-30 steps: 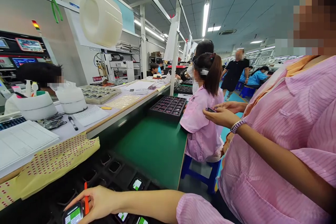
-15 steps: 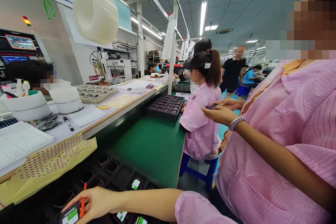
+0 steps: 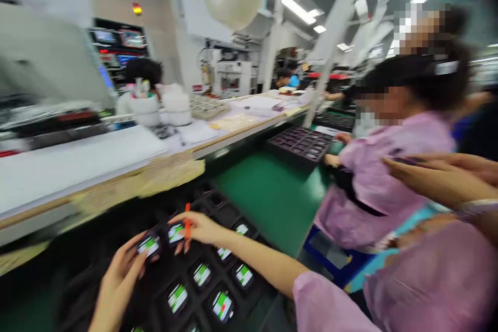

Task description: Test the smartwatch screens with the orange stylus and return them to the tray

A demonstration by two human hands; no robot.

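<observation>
Counter: at left, the wood-edged counter (image 3: 249, 132) carries a blurred white paper stack (image 3: 78, 153). A yellow dotted sheet (image 3: 171, 176) hangs over its near edge, and white tape rolls (image 3: 176, 106) stand farther along.

Left hand: the left hand (image 3: 120, 280) is at near left, its fingers spread just over a watch-like device (image 3: 149, 246). Motion blur hides whether they touch it.

Tray: a black compartment tray (image 3: 227, 215) lies under both hands, holding rows of watch-like devices with lit green-striped screens.

Right hand: the right hand (image 3: 196, 231) curls over another device (image 3: 176, 233), with an orange strip (image 3: 187, 220) standing up at the fingers. Blur hides any pinch.

Right side: a seated co-worker in a pink smock (image 3: 389, 176) is beyond a dark tray (image 3: 299, 144) on the green mat (image 3: 268, 197). Another person's hands (image 3: 439, 176) enter at far right.
</observation>
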